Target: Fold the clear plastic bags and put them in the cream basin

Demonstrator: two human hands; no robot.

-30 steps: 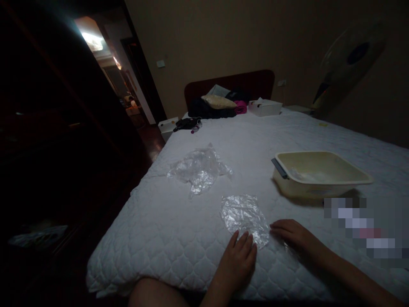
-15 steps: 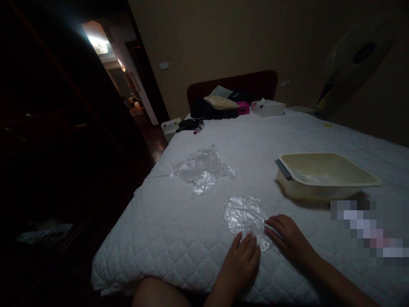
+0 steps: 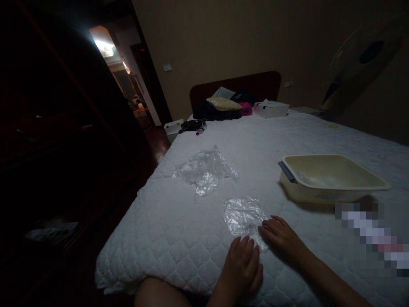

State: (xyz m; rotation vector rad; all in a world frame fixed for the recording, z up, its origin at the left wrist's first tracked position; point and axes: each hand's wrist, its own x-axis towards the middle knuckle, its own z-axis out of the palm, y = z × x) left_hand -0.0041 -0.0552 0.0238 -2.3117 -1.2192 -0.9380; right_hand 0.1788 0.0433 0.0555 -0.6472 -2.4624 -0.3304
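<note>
A small clear plastic bag [image 3: 243, 215] lies flat on the white quilted mattress [image 3: 179, 238] near its front edge. My left hand [image 3: 242, 266] rests palm down with fingers stretched out, its fingertips at the bag's near edge. My right hand [image 3: 281, 236] lies flat beside it, fingers spread and touching the bag's right edge. A second, crumpled clear plastic bag [image 3: 204, 170] lies farther away on the mattress, to the left.
A cream plastic basin [image 3: 332, 179] with a dark handle stands on the right. Clothes, a pillow [image 3: 223, 103] and a white box [image 3: 271, 109] sit by the dark headboard. A fan [image 3: 364, 59] stands at the far right. Dark furniture and a lit doorway [image 3: 128, 81] are left.
My right hand has slid left along the mattress onto the near bag's right edge. My left hand has drawn back slightly toward me. The view has shifted a little.
</note>
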